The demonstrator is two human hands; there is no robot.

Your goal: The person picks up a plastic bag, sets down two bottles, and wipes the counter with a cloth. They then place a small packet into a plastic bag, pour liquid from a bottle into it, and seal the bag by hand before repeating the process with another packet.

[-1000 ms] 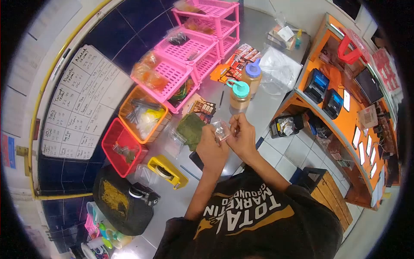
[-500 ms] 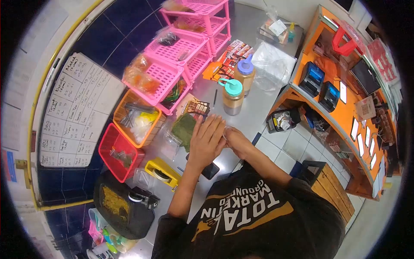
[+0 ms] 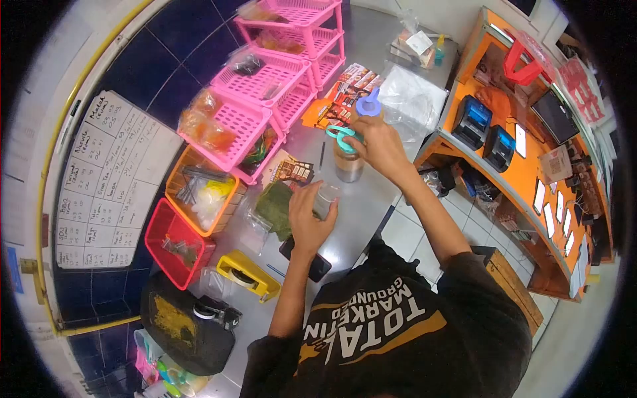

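My left hand is curled around a small clear plastic cup, held above the steel counter. Up and to the right, my right hand grips the teal lid of a clear jar with brownish contents. Behind that jar stands a similar one with a purple lid, partly covered by my right hand. Under and beside my left hand lies a green leaf-like sheet in clear plastic. A dark phone rests near my left wrist.
Pink stacked baskets hold bagged items at the back left. Orange and red bins, a yellow tape dispenser and a black bag line the left side. Plastic sheets lie behind the jars; an orange shelf counter stands right.
My hands, together over the counter before, are now apart. My right hand has moved up to the teal lid; my left now shows the clear cup. The view has shifted slightly.
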